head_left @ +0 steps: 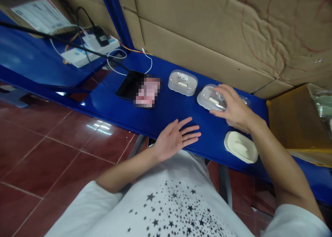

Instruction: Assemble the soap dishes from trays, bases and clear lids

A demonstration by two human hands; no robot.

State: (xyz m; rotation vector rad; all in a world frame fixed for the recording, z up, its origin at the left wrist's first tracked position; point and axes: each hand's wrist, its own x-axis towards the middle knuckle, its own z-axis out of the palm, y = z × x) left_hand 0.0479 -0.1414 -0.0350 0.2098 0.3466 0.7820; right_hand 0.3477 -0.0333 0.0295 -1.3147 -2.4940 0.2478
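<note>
Over the front edge of the blue shelf, my left hand (171,140) is palm up with its fingers spread, holding nothing. My right hand (233,107) reaches across from the right, thumb and fingers around the right end of a clear-lidded oval container (211,98) with a white bar on it. A similar clear-lidded container (183,82) with a round label stands to its left. Another container, partly seen, lies behind and under my right hand. Nearer the front edge, a cream oval piece (241,147) with a raised middle rests on the shelf.
A black stand (130,85) holds a device with a blurred pink screen (147,92). A white power strip (89,52) with plugs and cables is at the upper left. At right stands a cardboard box (298,116); cardboard sheets (197,33) line the back.
</note>
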